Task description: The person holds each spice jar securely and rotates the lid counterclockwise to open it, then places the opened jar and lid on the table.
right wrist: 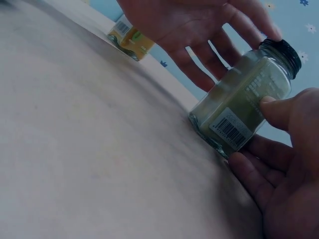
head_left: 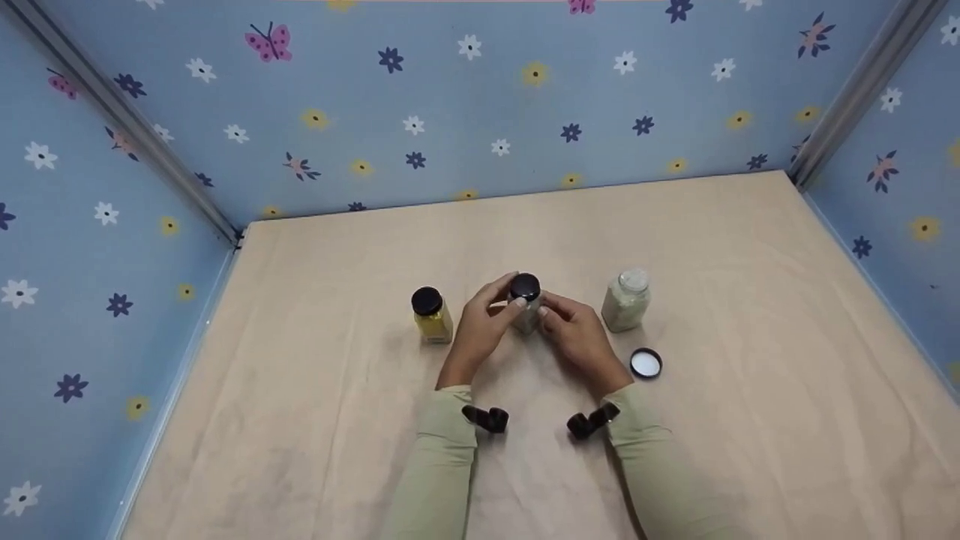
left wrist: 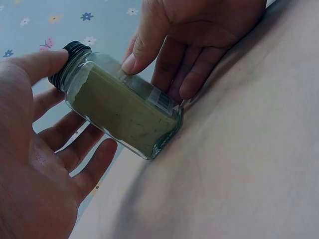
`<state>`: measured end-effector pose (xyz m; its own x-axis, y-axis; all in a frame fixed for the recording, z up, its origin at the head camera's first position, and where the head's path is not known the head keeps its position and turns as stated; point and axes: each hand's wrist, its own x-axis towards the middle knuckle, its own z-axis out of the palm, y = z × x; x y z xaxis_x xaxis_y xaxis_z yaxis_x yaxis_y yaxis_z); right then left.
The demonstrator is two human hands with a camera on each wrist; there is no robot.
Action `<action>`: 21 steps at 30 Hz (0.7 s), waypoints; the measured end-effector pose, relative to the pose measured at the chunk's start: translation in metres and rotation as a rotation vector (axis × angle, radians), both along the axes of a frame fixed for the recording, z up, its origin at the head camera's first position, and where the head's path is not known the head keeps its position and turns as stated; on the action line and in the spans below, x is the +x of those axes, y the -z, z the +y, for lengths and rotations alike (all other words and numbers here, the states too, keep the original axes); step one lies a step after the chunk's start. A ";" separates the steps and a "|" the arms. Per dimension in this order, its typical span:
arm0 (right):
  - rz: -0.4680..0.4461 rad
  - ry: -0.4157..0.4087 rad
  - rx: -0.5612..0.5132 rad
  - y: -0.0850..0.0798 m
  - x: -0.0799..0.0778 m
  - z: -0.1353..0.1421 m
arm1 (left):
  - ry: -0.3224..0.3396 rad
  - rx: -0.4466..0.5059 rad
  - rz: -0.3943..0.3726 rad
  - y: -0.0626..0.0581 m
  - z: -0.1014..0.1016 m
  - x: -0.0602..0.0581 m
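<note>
A square glass jar [head_left: 526, 321] of olive-green powder stands between the two hands, its black screw lid [head_left: 525, 286] in place. My left hand [head_left: 482, 324] pinches that lid between thumb and fingers. Lower down, the right hand [head_left: 579, 331] holds the glass body, thumb on one side and fingers on the other. A white barcode label [right wrist: 231, 130] shows near the base in the right wrist view. In the left wrist view the powder [left wrist: 117, 107] fills most of the jar, and the base appears to touch the cloth.
To the left stands a jar [head_left: 434, 324] with yellow contents and a black lid. A pale green jar [head_left: 627, 304] without its lid stands at right, showing a whitish top. Near it a black lid [head_left: 646, 364] lies white inside up. Patterned blue walls [head_left: 480, 97] border the cloth-covered table [head_left: 315, 405].
</note>
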<state>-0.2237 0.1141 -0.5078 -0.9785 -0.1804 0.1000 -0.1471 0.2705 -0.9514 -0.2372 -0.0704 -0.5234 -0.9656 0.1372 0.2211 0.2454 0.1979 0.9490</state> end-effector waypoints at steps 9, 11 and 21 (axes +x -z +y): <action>-0.030 0.000 -0.021 0.031 -0.016 0.004 | 0.044 -0.019 -0.026 -0.009 0.001 -0.003; -0.030 0.002 -0.016 0.037 -0.021 0.005 | 0.045 -0.016 -0.034 -0.010 0.000 -0.003; -0.015 0.002 -0.019 0.037 -0.021 0.006 | 0.050 0.031 -0.037 -0.003 -0.003 -0.005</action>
<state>-0.2449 0.1197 -0.5448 -0.9802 -0.1768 0.0887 -0.1323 0.2528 -0.9584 -0.2420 -0.0735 -0.5208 -0.9653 0.1791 0.1901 0.2187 0.1563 0.9632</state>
